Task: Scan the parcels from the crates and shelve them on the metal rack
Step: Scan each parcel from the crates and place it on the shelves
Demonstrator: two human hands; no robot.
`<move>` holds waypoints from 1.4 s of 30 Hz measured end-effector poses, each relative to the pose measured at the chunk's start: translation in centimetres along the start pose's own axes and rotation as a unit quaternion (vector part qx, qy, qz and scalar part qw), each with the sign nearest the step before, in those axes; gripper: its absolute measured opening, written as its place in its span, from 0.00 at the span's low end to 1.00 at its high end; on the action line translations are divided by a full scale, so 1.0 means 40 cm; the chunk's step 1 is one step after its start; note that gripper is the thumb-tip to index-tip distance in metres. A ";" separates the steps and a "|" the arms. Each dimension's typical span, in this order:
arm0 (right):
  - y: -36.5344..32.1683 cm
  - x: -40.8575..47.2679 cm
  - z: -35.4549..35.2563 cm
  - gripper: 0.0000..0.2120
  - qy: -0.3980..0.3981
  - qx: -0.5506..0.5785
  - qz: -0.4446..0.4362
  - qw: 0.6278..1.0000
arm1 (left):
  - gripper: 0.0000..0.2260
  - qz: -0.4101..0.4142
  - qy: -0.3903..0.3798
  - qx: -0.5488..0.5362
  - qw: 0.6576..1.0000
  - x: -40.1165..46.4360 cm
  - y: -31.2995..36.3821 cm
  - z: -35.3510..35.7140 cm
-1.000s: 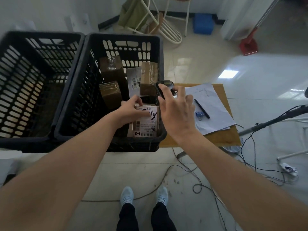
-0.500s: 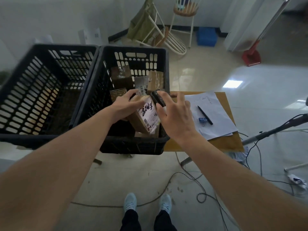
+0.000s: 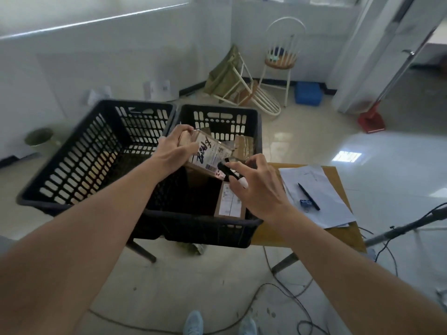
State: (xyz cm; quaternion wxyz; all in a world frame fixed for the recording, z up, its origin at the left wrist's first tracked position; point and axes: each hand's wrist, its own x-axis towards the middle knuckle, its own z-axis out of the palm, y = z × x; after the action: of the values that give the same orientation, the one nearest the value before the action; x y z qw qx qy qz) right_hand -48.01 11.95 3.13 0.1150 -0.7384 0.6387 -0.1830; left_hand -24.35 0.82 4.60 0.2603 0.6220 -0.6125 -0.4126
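My left hand (image 3: 175, 151) grips a small brown parcel (image 3: 205, 153) with a white label and dark handwriting, tilted above the right black crate (image 3: 256, 131). My right hand (image 3: 256, 187) holds a small black scanner (image 3: 229, 171) pointed at the label's lower edge, almost touching it. Inside that crate lie more brown parcels: one with a white label (image 3: 231, 201) near the front right, others (image 3: 243, 146) at the back. The left black crate (image 3: 79, 160) stands beside it and looks empty of parcels. The metal rack is out of view.
A wooden table (image 3: 338, 228) to the right carries papers (image 3: 314, 192), a black pen (image 3: 308, 195) and a blue clip (image 3: 306, 202). Cables (image 3: 290, 296) trail across the floor near my feet. White chairs (image 3: 278, 61), a blue box (image 3: 308, 93) and a red dustpan (image 3: 371, 122) stand farther back.
My left hand has lifted the labelled parcel out of the right crate and tilted it up. My right hand followed with the scanner. The camera view tipped upward.
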 end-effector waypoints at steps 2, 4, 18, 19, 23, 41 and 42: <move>-0.011 0.007 -0.006 0.21 0.003 0.002 -0.004 1.000 | 0.24 0.033 0.013 -0.026 0.999 -0.006 0.007 -0.020; -0.022 0.014 -0.014 0.21 0.009 0.011 -0.009 1.000 | 0.24 0.063 0.026 -0.051 0.996 -0.009 0.010 -0.037; -0.054 0.055 -0.082 0.19 -0.050 -0.002 0.020 0.999 | 0.26 0.143 0.048 -0.105 0.983 0.021 0.038 -0.108; -0.057 0.058 -0.088 0.19 -0.052 -0.004 0.024 0.998 | 0.26 0.145 0.048 -0.102 0.983 0.024 0.038 -0.111; -0.068 0.068 -0.100 0.20 -0.053 -0.016 0.033 0.998 | 0.29 0.142 0.037 -0.099 0.984 0.037 0.034 -0.121; -0.153 0.091 -0.065 0.17 -0.039 0.067 0.072 0.994 | 0.30 0.156 0.003 -0.066 0.985 0.064 -0.028 -0.182; -0.161 0.090 -0.065 0.17 -0.041 0.053 0.068 0.995 | 0.30 0.156 0.002 -0.064 0.986 0.064 -0.030 -0.186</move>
State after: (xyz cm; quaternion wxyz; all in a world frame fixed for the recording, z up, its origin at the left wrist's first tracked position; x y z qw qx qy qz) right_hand -42.86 9.60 8.52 0.1925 -0.6929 0.6717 -0.1780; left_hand -17.75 -2.88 6.99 0.3619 0.5014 -0.6742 -0.4039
